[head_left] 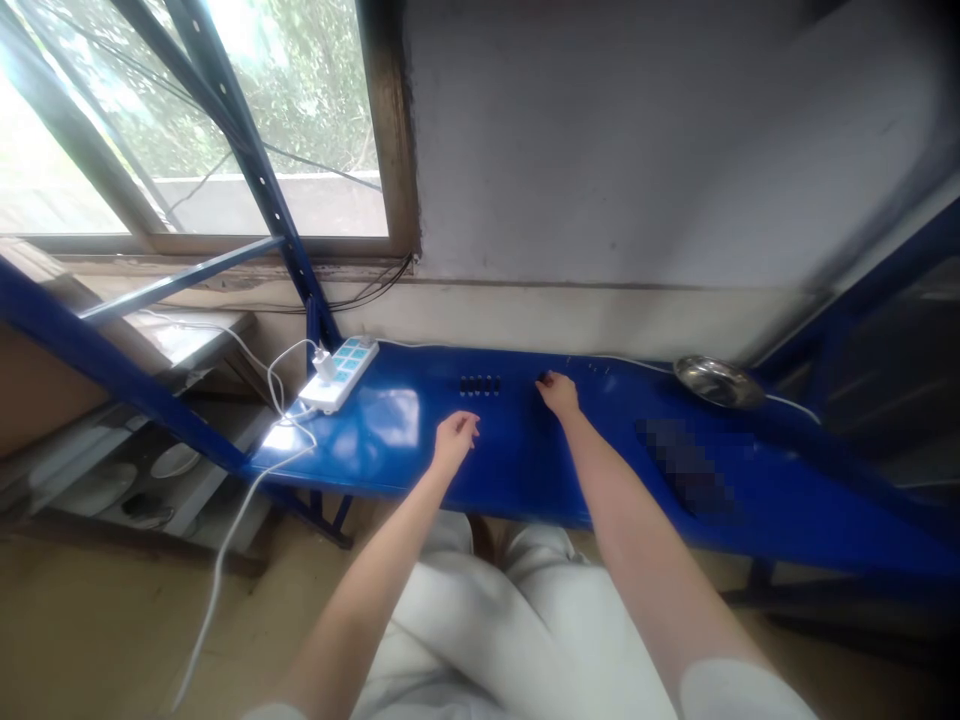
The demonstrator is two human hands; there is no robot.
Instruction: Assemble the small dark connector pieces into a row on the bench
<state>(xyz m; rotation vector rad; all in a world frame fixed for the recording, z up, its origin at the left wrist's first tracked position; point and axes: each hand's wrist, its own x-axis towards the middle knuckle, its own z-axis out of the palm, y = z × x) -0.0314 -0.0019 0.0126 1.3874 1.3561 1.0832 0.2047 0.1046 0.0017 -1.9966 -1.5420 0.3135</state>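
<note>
On the blue shelf board point(510, 470), several small dark pieces with pale ends point(478, 386) stand side by side in a short row. My right hand point(559, 393) is to the right of the row, its fingertips pinched on a small dark piece point(542, 378) close to the board. The kind of this piece is too small to tell. Nearer to me, just below the row, my left hand point(455, 440) hovers with its fingers curled together. Whether something is between those fingers, I cannot make out. A few tiny light bits point(596, 369) lie beyond my right hand.
At the left end sits a white power strip point(343, 374) with a plug and white cable point(217, 580). A round shiny metal dish point(716, 381) lies at the back right. A blurred dark object point(686, 465) rests nearer. Blue metal posts point(262, 190) rise at the left.
</note>
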